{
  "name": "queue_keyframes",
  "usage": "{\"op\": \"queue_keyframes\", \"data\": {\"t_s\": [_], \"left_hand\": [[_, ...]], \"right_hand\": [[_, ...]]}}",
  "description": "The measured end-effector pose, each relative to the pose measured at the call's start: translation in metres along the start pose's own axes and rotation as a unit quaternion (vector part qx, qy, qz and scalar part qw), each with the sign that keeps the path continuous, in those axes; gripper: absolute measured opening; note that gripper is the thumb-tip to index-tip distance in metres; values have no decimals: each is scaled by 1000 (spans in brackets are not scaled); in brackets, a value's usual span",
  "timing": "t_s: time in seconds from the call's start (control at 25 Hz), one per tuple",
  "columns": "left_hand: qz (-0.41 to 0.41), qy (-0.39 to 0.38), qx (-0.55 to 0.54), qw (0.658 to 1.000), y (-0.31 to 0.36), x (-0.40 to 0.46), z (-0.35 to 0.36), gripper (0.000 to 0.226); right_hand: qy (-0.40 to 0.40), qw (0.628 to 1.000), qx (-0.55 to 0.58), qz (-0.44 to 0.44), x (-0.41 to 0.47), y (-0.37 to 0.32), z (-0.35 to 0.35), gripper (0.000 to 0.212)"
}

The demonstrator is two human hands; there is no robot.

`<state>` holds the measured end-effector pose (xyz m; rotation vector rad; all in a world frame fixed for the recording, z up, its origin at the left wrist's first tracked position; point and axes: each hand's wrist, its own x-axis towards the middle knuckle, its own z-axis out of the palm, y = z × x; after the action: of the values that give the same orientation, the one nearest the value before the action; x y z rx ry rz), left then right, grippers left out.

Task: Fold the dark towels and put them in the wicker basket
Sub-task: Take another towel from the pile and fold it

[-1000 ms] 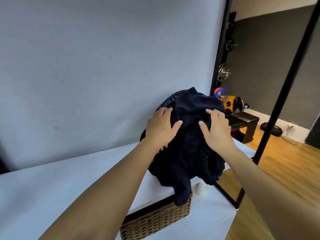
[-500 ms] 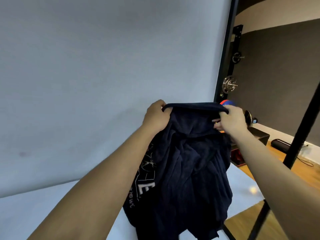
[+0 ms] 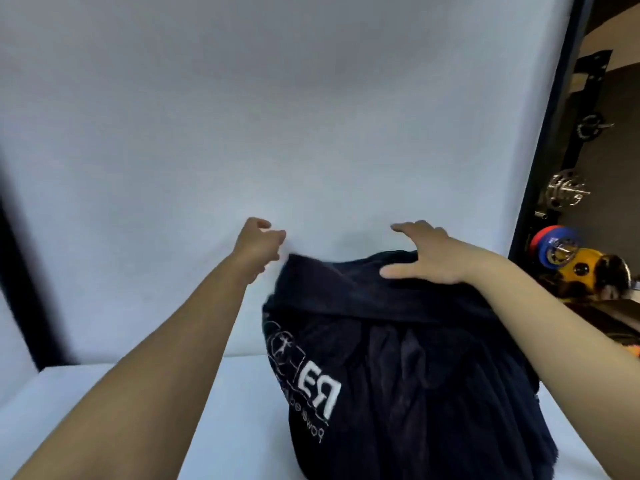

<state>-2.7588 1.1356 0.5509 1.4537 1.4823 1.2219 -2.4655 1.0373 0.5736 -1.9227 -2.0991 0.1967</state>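
Our right hand (image 3: pixel 429 258) has fingers spread and fairly straight, palm down, resting on the top ridge of the dark towel (image 3: pixel 398 358); the thumb points left along the fold, nothing pinched. Our left hand (image 3: pixel 258 245) is loosely curled with fingertips near each other, just beside the towel's upper left corner. We cannot tell whether it touches or nips the edge, since blur hides the contact.

The towel sits bunched in a tall heap on the white table (image 3: pixel 104 410), below and between the hands, nearer the right one. Its top edge runs left to right from one hand to the other; white lettering on its left face reads mirrored. The wicker basket is out of view.

We judge the next move turns on that top edge: each hand needs a corner along this left-right line to lift and spread the cloth. The left is off it, so it has to close in rightward.
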Motion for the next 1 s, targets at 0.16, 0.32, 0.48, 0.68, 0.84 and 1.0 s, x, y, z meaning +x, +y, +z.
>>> {"op": "queue_keyframes", "data": {"t_s": [0.16, 0.32, 0.48, 0.68, 0.84, 1.0], "left_hand": [[113, -184, 116, 969, -41, -31, 31, 74], [235, -326, 226, 887, -30, -57, 84, 84], [322, -216, 182, 904, 3, -59, 104, 11], [308, -42, -74, 948, 98, -43, 76, 7], [245, -44, -55, 967, 63, -29, 62, 6], [218, -46, -27, 974, 25, -24, 59, 3]], "right_hand": [[-18, 988, -143, 55, -17, 17, 21, 76], [60, 991, -105, 54, -26, 16, 22, 23], [216, 975, 40, 16, -24, 10, -3, 24], [448, 872, 193, -43, 3, -34, -64, 22], [118, 978, 169, 26, -24, -20, -12, 44], [-21, 988, 149, 28, -70, 19, 27, 16]]}}
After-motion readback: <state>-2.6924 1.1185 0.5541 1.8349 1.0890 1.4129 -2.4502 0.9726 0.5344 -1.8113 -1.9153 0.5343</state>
